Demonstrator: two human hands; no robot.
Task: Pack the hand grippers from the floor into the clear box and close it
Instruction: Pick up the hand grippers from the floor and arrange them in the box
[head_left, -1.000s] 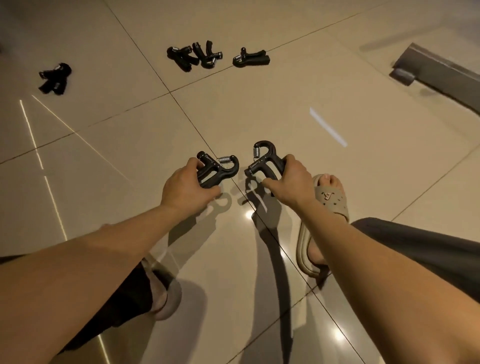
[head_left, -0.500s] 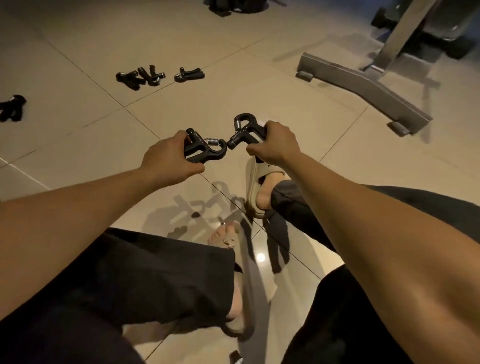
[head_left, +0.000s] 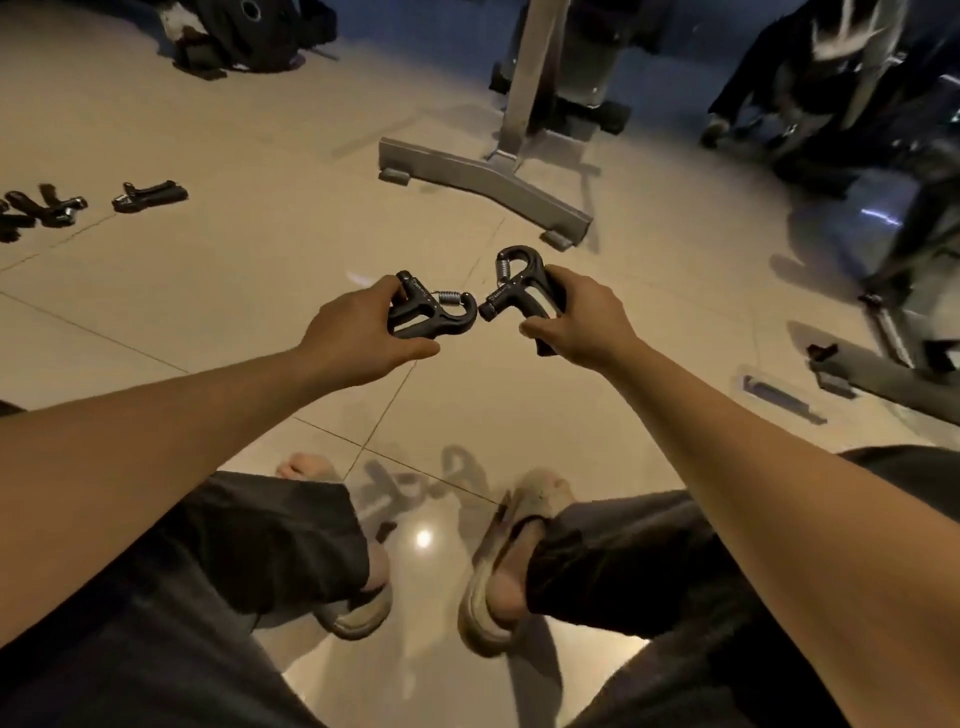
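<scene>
Left edge of frame: three loose grippers (head_left: 150, 195) lie on the tiled floor (head_left: 260, 270), near one another and well apart from your hands.
Left hand (head_left: 358, 332): your fingers and thumb are curled round the handles of a black hand gripper (head_left: 431, 312), held clear of the floor with its spring end pointing right.
Centre: the spring ends of the two held grippers almost meet; whether they touch is hard to tell.
Right hand (head_left: 582, 317): it is clamped on a second hand gripper (head_left: 514, 283), tilted so its hooked top points up and away from you.
Right edge: a grey machine frame (head_left: 893, 371) stands on the floor.
Clear box: it is nowhere in this view.
Step in hand: you seem to be mid-carry, with one pair gathered and the box still to reach.
Next move: you likely need to find the box, then lower both grippers in so they lie flat and leave room for the rest. Keep your grip firm on the handles; the springs could let them twist.
</scene>
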